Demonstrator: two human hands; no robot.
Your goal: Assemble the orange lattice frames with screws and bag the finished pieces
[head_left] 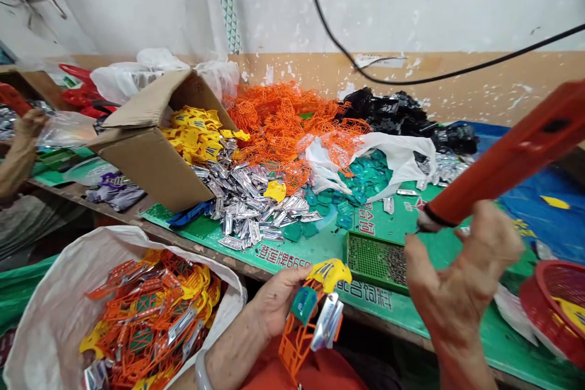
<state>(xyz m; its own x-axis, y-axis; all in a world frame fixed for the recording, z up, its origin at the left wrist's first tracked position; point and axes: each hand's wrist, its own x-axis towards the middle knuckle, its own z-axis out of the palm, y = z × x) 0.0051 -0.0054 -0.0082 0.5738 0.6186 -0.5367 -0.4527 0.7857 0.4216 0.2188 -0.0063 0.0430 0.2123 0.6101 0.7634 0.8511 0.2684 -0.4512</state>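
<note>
Bare left hand (278, 301), bare right hand (461, 274), pale wristband (203, 370) on left wrist, orange-red top (265, 379)

Peeling white wall (365, 6) above a chipped tan dado (479, 88), with black cable (327, 15)

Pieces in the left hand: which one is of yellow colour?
The yellow piece on top; the others in the left hand are teal, silver and orange.

Along the bench (82, 195) I see a cardboard box (150, 164) of yellow plastic parts (196, 140), a heap of orange plastic mesh (283, 122), silver pieces (247, 207), teal pieces (351, 183), black pieces (393, 113), and a red basket (555, 311) by my right.
</note>
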